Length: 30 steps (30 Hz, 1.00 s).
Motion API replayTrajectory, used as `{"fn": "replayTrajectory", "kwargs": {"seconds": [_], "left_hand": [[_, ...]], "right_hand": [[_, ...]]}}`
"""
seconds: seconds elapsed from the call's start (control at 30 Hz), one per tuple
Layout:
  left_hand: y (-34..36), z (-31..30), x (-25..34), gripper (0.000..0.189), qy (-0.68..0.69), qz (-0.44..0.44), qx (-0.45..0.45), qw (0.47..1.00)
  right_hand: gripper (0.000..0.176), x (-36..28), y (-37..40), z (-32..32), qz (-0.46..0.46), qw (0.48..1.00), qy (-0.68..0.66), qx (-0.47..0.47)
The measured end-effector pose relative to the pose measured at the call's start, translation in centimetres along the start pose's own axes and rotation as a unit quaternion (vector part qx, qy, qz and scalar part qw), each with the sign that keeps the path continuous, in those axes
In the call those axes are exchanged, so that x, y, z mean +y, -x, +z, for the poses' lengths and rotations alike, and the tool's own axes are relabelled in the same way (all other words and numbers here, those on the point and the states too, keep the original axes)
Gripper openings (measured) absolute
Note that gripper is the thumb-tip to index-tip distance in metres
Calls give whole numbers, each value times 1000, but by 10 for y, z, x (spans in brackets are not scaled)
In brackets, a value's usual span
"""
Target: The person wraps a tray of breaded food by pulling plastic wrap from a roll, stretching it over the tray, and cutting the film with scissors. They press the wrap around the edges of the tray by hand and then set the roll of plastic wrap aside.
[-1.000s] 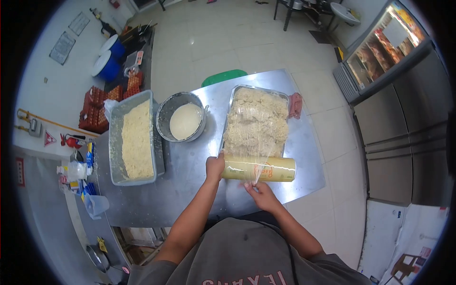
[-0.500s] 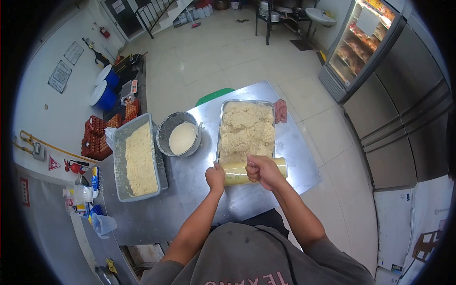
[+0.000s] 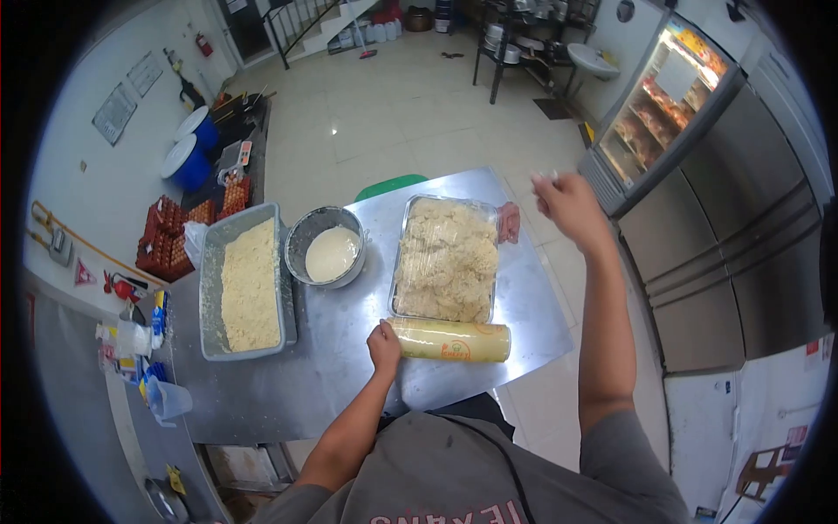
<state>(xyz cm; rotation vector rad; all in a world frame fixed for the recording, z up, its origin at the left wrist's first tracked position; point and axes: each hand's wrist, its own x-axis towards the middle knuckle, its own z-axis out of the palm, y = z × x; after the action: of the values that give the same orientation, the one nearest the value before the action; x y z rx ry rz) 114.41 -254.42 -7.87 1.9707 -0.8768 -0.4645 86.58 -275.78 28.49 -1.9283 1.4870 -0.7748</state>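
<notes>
My left hand [image 3: 384, 349] is closed round the left end of a roll of cling film [image 3: 449, 340], which lies along the near edge of a metal tray [image 3: 394, 293]. Pale, crumbly food [image 3: 447, 258] fills the tray, and shiny clear film with creases shows over it. My right hand [image 3: 572, 210] is raised beyond the table's right side, apart from roll and tray. Its fingers are curled, with a whitish bit at the tips that I cannot make out. Beside the tray's far right corner lies a reddish cloth [image 3: 508, 223].
Left of the tray stand a metal pot [image 3: 324, 247] with creamy liquid and a grey tub [image 3: 291, 306] of pale crumbs on the steel table [image 3: 340, 375]. Egg trays [image 3: 162, 236] and blue buckets [image 3: 186, 166] are farther left. A display fridge [image 3: 663, 105] stands at right.
My right hand has left the roll and moved up and right, past the table edge. Clear film now shows over the tray's food. My left hand stays at the roll's end.
</notes>
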Motion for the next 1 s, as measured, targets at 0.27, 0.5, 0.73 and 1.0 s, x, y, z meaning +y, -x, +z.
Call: {"fn": "replayTrajectory", "kwargs": {"seconds": [0.27, 0.5, 0.73, 1.0], "left_hand": [[6, -5, -11, 54, 38, -14, -67, 997], [20, -13, -11, 36, -12, 23, -79, 997], [12, -8, -25, 28, -59, 62, -131, 988], [19, -17, -24, 61, 64, -56, -59, 995]], "right_hand": [[56, 44, 120, 140, 62, 996, 67, -11], [68, 49, 160, 355, 170, 960, 172, -138], [36, 49, 144, 418, 186, 973, -136, -38], [24, -69, 15, 177, 169, 761, -594, -202]]}}
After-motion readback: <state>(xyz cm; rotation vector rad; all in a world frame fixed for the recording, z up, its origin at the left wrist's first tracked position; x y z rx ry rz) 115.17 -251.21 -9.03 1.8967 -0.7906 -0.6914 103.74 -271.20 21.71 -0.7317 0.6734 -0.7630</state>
